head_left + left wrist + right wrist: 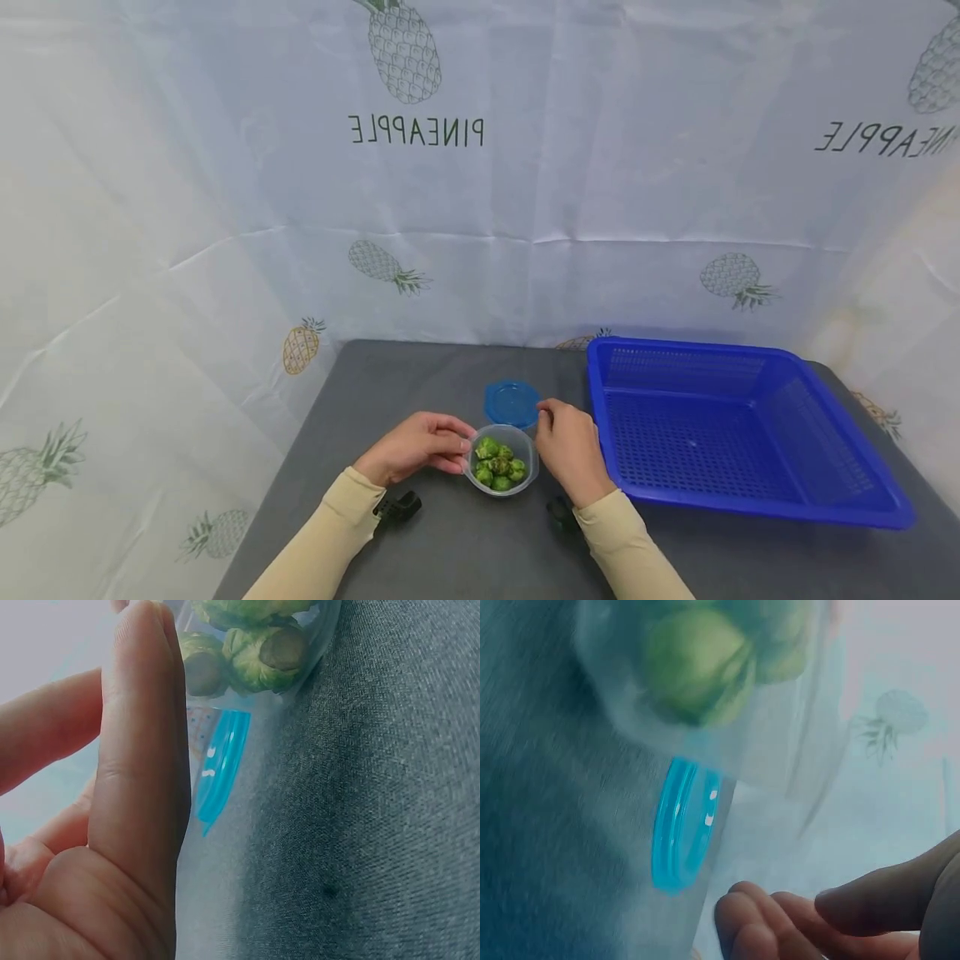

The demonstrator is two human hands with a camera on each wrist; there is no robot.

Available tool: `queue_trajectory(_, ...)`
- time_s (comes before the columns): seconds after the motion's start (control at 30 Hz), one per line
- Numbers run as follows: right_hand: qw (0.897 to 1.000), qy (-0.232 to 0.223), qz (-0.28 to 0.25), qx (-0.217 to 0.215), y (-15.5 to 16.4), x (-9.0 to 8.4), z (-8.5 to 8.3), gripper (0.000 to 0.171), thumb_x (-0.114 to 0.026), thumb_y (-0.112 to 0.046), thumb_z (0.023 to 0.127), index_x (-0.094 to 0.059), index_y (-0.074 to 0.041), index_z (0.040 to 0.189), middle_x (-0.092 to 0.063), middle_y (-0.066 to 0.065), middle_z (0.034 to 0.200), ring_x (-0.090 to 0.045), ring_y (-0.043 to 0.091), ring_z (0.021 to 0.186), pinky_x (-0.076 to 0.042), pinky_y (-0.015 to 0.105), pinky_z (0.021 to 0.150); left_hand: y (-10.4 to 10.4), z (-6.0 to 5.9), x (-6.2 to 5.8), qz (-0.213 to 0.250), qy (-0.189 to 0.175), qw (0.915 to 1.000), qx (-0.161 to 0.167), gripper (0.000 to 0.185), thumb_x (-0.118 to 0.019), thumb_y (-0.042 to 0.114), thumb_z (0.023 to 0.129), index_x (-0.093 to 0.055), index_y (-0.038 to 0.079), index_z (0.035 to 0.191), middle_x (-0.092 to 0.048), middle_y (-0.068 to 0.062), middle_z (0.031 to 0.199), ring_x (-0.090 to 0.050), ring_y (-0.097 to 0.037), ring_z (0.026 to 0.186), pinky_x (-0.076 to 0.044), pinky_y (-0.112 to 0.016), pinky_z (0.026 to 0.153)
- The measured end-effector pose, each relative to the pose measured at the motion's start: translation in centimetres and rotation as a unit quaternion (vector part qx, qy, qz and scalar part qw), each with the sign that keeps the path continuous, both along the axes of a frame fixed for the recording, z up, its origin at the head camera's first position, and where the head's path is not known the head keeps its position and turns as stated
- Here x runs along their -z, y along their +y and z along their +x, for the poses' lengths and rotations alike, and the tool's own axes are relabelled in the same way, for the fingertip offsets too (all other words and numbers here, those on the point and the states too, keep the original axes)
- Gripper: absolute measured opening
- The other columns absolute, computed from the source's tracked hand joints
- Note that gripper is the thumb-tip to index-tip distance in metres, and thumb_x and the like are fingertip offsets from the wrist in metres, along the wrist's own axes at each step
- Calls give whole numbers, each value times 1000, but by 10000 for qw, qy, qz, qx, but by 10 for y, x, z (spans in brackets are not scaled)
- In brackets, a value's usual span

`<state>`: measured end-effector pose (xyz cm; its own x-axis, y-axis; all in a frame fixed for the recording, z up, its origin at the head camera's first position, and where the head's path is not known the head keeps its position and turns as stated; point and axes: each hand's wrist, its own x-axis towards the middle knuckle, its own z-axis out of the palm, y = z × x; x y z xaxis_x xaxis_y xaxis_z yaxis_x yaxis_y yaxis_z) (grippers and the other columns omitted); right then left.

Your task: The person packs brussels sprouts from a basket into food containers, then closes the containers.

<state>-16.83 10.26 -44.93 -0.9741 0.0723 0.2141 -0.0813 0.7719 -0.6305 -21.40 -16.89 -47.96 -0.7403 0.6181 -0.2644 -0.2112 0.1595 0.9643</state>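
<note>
Left hand apparently touches the sprout tub; contact hidden.

I see a small clear plastic tub standing upright and open on the grey tabletop, filled with green Brussels sprouts. Its round blue lid lies flat just behind it, off the tub.

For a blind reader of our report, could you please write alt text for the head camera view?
Two hands, left hand and right hand, flank a clear tub of green sprouts on a grey table. Its blue lid lies just behind; an empty blue basket sits to the right.
</note>
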Motion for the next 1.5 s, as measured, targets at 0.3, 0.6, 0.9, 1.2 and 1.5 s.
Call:
queue_trajectory(0.3,9988,208,344,296,6,4,-8,26,-58,-6,105,-81,2,113,-81,18,100,-73,27,73,-63,48,65,6,-3,2,102,-179,9998,54,39,-71,12,105,-66,-4,140,-80,-11,108,-80,-16,91,-70,-35,86)
queue_trajectory(0.6,9966,-26,698,427,14,17,-22,26,-57,1,104,-80,5,114,-80,24,106,-78,44,94,-66,59,82,12,-33,-11,-830,337,9947,-500,40,-68,25,108,-71,-8,131,-76,-18,108,-80,-22,97,-70,-39,90)
queue_trajectory(0.9,9971,-604,-254,-400,22,43,-45,31,-56,0,106,-77,3,129,-82,13,104,-71,19,81,-50,28,63,45,-71,-12,-884,-501,9866,-1276,33,-66,14,107,-71,-11,128,-76,-21,114,-81,-19,93,-69,-32,89)
queue_trajectory(1.2,9984,-280,-78,-491,20,46,-45,29,-63,-1,104,-79,-2,129,-77,20,119,-73,36,104,-59,42,77,53,-68,-18,-792,-826,9795,-1656,30,-65,5,103,-69,-16,123,-77,-22,106,-82,-22,87,-70,-32,86)
queue_trajectory(1.5,9987,320,-347,-174,18,45,-37,26,-69,0,100,-85,-9,119,-83,13,113,-79,33,105,-65,50,86,41,-58,-22,-235,-1223,9776,-1697,33,-60,9,109,-68,-12,133,-71,-25,125,-78,-22,98,-68,-34,97)
